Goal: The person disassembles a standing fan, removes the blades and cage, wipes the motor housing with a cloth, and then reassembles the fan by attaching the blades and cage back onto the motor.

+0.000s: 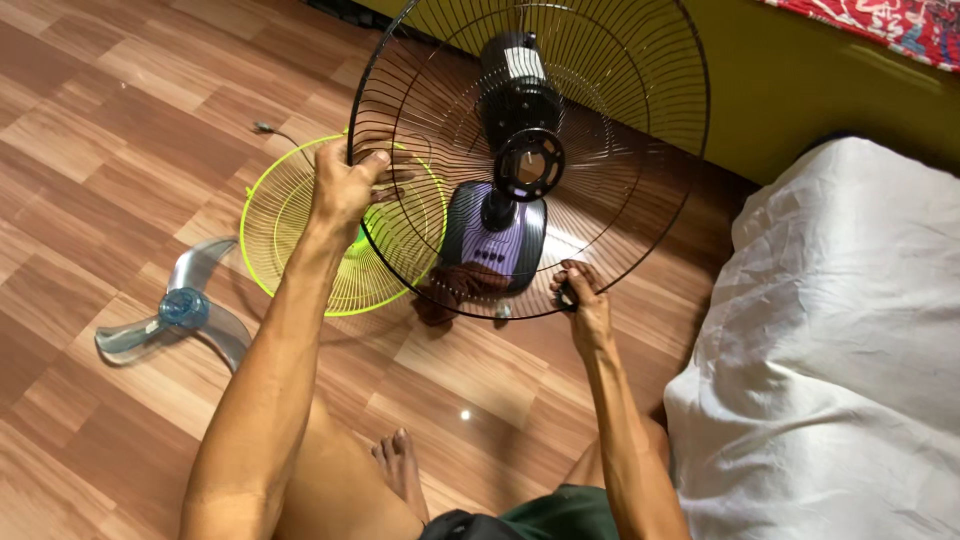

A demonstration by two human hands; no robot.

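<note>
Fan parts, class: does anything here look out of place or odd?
Yes. The fan is in pieces: its clear blue blade lies loose on the wood floor, and a yellow-green grille lies flat beside it. The left hand and right hand grip the black grille rim.

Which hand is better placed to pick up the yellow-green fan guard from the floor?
The left hand, I would judge. It grips the left rim of the black guard, directly above the yellow-green guard lying on the floor. The right hand holds the black guard's lower edge, on the far side from it.
</note>
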